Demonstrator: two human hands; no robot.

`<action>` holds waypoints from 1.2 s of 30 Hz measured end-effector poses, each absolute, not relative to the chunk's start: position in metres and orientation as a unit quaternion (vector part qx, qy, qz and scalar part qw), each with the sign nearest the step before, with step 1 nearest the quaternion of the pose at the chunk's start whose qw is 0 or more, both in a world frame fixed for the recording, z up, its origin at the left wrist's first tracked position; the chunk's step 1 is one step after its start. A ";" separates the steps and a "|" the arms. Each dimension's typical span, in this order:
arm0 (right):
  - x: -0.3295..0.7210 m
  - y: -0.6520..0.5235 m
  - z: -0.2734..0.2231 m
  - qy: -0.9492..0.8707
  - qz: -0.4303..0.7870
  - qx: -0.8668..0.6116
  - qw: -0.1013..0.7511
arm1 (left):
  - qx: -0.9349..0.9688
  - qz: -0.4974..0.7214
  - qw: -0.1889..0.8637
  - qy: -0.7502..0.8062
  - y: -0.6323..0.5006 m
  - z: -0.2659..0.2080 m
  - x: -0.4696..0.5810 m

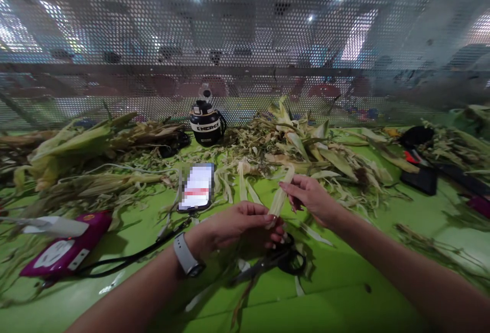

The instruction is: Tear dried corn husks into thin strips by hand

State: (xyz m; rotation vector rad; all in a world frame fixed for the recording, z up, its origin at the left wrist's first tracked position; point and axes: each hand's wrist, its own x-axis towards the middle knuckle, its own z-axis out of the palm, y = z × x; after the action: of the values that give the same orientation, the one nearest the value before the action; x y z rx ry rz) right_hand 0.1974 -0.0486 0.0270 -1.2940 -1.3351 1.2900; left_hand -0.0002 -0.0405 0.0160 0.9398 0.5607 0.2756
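Note:
A pale strip of corn husk [279, 198] stretches between my two hands over the green table. At its lower end, my left hand [248, 222] pinches it between thumb and fingers; a watch with a light strap [185, 254] is on that wrist. Higher up, my right hand [306, 195] grips the husk's edge with thumb and forefinger. Scissors with black handles [273, 261] lie on the table just below my left hand. Loose husk strips [245, 185] lie beyond the hands.
A phone [197, 187] lies left of my hands. Behind it stands a black bottle [206, 125]. A purple power strip [69, 249] with a white plug sits at left. Husk heaps [298, 144] line the back before a perforated metal screen [245, 42]. A dark phone-like object [419, 180] lies at right.

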 end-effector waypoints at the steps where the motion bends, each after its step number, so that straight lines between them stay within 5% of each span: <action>1: 0.198 -0.048 0.026 -0.533 0.517 -0.516 0.427 | 0.446 0.123 0.844 0.272 -0.040 0.017 0.000; 15: 0.198 -0.051 0.021 -0.560 0.569 -0.482 0.362 | 0.460 0.165 0.814 0.315 -0.036 0.012 0.001; 36: 0.183 -0.059 0.018 -0.512 0.534 -0.496 0.455 | 0.481 0.211 0.795 0.304 -0.040 0.015 0.006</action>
State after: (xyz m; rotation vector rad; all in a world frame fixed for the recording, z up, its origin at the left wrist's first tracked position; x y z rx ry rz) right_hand 0.1834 -0.0589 0.0177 -1.2238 -1.2619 1.3171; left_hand 0.0058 -0.0402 0.0154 1.0340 0.6536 0.4528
